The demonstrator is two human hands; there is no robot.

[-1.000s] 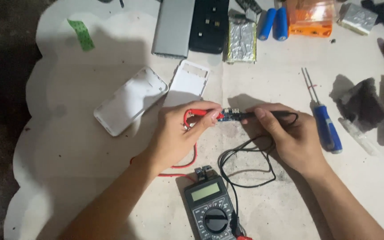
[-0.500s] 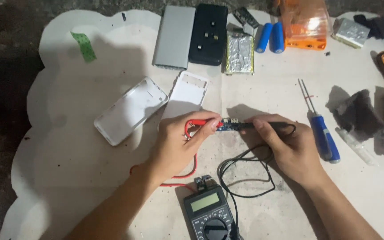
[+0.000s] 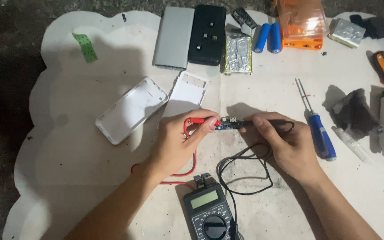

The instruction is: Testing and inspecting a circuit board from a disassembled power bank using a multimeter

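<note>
My left hand (image 3: 178,138) pinches a red multimeter probe (image 3: 201,121), its tip on the left end of a small blue circuit board (image 3: 230,124) lying on the white mat. My right hand (image 3: 285,142) holds a black probe (image 3: 278,122) against the board's right end. Red and black leads (image 3: 241,173) loop down to a black digital multimeter (image 3: 209,213) at the bottom edge, between my forearms.
Two white plastic shells (image 3: 132,109) lie left of the board. At the back are a grey power bank (image 3: 173,38), a black case (image 3: 206,34), a foil battery pack (image 3: 237,53), two blue cells (image 3: 267,38) and an orange box (image 3: 301,22). A blue screwdriver (image 3: 318,129) lies right.
Both hands keep the probes on the board. The view has shifted slightly, so everything sits a little lower in the frame and less of the multimeter shows.
</note>
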